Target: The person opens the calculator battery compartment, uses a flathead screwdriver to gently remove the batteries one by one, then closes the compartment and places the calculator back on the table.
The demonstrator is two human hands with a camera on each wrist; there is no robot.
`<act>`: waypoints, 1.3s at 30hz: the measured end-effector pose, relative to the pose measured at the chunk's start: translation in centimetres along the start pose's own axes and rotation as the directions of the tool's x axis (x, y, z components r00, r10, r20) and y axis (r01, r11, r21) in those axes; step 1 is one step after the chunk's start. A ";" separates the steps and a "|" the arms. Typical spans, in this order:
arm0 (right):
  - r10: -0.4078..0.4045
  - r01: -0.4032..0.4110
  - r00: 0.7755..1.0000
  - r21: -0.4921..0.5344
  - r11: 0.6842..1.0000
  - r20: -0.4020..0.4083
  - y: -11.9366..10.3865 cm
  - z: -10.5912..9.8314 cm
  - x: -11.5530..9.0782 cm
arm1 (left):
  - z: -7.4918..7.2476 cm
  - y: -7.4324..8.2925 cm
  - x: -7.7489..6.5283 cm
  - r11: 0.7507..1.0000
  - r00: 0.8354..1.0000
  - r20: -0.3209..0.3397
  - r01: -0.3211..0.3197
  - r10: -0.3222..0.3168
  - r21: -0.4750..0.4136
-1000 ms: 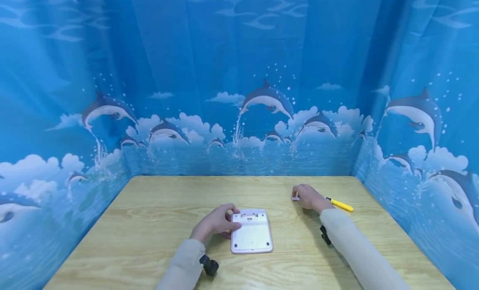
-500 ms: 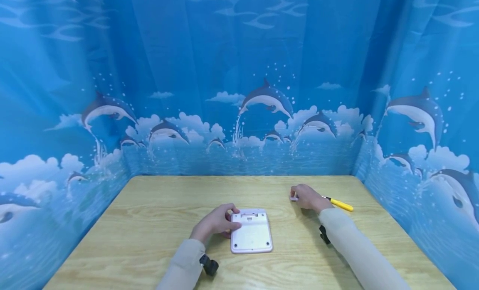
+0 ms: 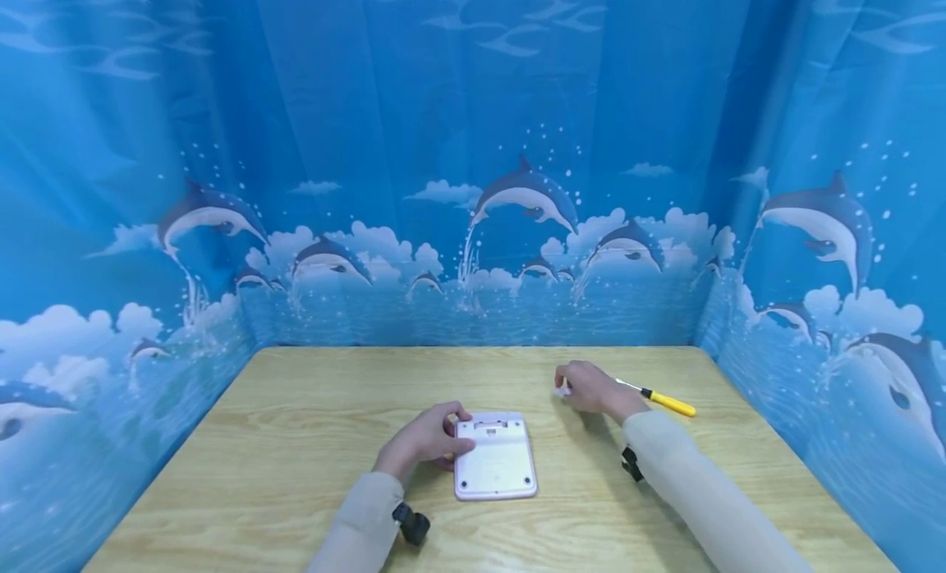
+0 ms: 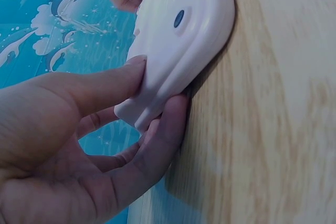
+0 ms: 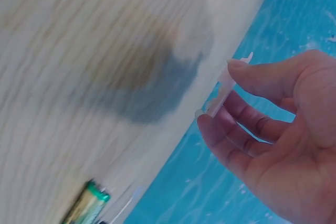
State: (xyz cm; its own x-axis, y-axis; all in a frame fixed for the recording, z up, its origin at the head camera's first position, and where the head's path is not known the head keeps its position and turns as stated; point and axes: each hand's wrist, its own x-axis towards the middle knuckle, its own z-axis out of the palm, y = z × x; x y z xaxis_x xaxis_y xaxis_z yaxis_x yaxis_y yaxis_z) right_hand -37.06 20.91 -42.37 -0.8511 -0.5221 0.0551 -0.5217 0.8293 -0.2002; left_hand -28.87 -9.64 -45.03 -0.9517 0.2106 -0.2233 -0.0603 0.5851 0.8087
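Note:
A white calculator (image 3: 495,462) lies face down on the table, its battery slot showing near the far edge and dark feet at its corners. My left hand (image 3: 427,436) grips its left side, thumb on the back and fingers curled under the edge, as the left wrist view also shows. To the right and farther back, my right hand (image 3: 589,387) pinches a small pale plastic battery cover (image 5: 224,90) between thumb and fingertips. In the right wrist view the cover is held above the table, apart from the calculator.
A screwdriver (image 3: 671,404) with a yellow handle lies behind the right wrist, its shaft pointing left. In the right wrist view a green and gold battery (image 5: 86,203) lies on the wooden table (image 3: 296,474). Blue dolphin-print curtains (image 3: 414,146) surround the table's far and side edges.
My right hand has moved left with the battery cover, away from the screwdriver, uncovering more of its shaft. The left hand and the calculator have stayed in place.

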 end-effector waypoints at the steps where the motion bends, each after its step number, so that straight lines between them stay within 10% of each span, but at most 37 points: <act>1: -0.003 0.003 1.000 0.006 1.000 0.004 -0.3 -0.1 0.0 | 0.0 0.0 0.0 1.000 1.000 0.000 0.000 0.000 -0.002; 39: -0.176 0.176 0.984 0.033 0.984 0.001 -8.8 -1.1 -0.7 | -0.1 0.1 -0.2 1.000 1.000 0.011 -0.011 0.011 0.020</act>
State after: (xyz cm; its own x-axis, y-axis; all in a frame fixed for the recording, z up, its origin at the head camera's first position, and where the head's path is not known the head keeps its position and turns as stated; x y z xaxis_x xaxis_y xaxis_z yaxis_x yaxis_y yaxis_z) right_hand -31.92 14.15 -39.55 -0.7461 -0.6599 0.0885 -0.6608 0.7177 -0.2198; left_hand -28.76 -9.73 -44.86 -0.9488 0.2258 -0.2207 -0.0438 0.5980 0.8003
